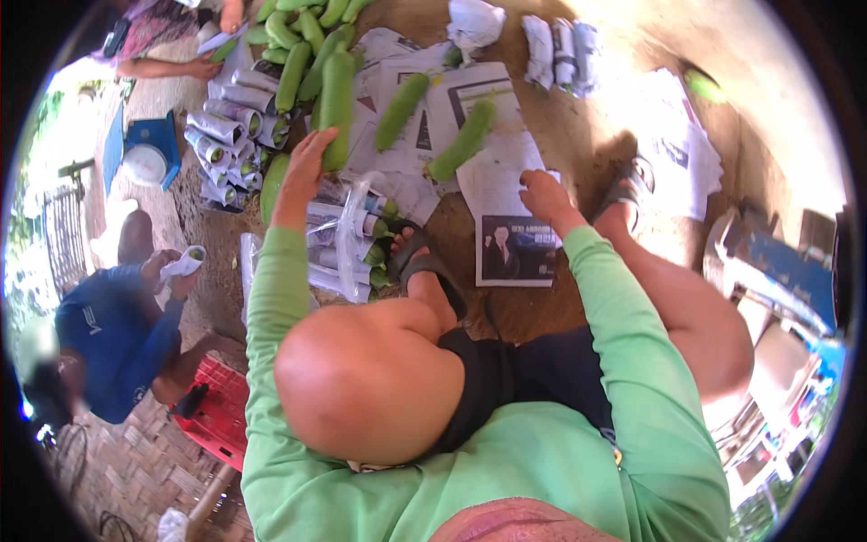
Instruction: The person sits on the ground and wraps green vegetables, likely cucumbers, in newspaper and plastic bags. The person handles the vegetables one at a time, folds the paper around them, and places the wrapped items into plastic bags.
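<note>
My left hand (308,172) is closed around the lower end of a long green gourd (337,101), at the edge of a heap of similar gourds. My right hand (547,196) hovers at the right edge of a newspaper sheet (501,185), fingers curled in; whether they pinch anything is hidden. Two loose gourds lie on the papers between my hands: one gourd (401,110) nearer the left, another gourd (462,141) nearer the right. Below my left hand, a clear plastic bag (348,239) holds several paper-wrapped gourds (330,257), close to my left sandal (426,262).
Stacked paper-wrapped gourds (237,135) lie at left, a wrapped row (562,54) at far right. A newspaper stack (677,149) sits beyond my right foot. A blue scale (149,149) stands left. One co-worker in blue (117,334) holds a wrapped gourd; another's arm (172,68) reaches in.
</note>
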The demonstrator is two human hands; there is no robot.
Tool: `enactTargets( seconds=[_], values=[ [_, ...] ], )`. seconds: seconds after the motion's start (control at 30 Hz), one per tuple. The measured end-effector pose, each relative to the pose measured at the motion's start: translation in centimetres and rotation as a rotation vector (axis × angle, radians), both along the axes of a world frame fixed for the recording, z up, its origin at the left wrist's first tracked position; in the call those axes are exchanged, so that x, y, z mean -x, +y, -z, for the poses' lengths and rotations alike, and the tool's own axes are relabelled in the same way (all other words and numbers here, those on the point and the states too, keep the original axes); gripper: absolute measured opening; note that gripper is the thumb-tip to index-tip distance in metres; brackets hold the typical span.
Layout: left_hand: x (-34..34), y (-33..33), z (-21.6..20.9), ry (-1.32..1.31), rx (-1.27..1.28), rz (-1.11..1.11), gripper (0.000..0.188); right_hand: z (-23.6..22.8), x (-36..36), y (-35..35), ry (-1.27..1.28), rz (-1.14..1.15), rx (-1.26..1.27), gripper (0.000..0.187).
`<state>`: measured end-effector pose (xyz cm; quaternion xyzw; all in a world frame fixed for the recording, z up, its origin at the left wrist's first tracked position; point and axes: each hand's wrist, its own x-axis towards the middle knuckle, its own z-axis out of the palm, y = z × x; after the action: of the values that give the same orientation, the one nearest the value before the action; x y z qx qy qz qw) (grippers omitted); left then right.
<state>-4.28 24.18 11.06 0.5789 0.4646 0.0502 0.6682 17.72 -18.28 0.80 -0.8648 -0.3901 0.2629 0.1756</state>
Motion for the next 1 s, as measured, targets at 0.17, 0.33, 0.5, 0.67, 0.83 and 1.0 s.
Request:
enactTargets(
  seconds=[0.17,0.33,0.5,0.67,0.83,1.0],
  values=[
    [1.6,-2.8,-11.0,-0.112,-0.065,0.321,0.049,4.4,-1.3,-3.1,-0.046,0.102,0.036,0.027],
    [-5.4,-9.8,-18.2,0.066,-0.271,0.823,0.06,6.5,-3.5,-7.1,-0.092,0.124,0.179,0.021],
    [-10.0,-15.5,-12.8,0.121,-0.186,1.235,0.057,3.9,-1.9,-5.5,-0.007,0.389,0.082,0.033],
    [-7.3,-24.7,-0.2,0.05,0.231,0.743,0.055,1.4,-1.0,-3.0,-0.229,0.104,-0.057,0.028],
    [-1.1,-34.3,5.7,0.057,0.477,0.277,0.056,2.2,-1.6,-2.5,-0.373,-0.019,0.032,0.019],
    [0.7,-33.6,6.6,0.088,0.273,0.357,0.057,2.3,-2.2,-0.9,-0.33,-0.077,0.087,0.014]
  ],
)
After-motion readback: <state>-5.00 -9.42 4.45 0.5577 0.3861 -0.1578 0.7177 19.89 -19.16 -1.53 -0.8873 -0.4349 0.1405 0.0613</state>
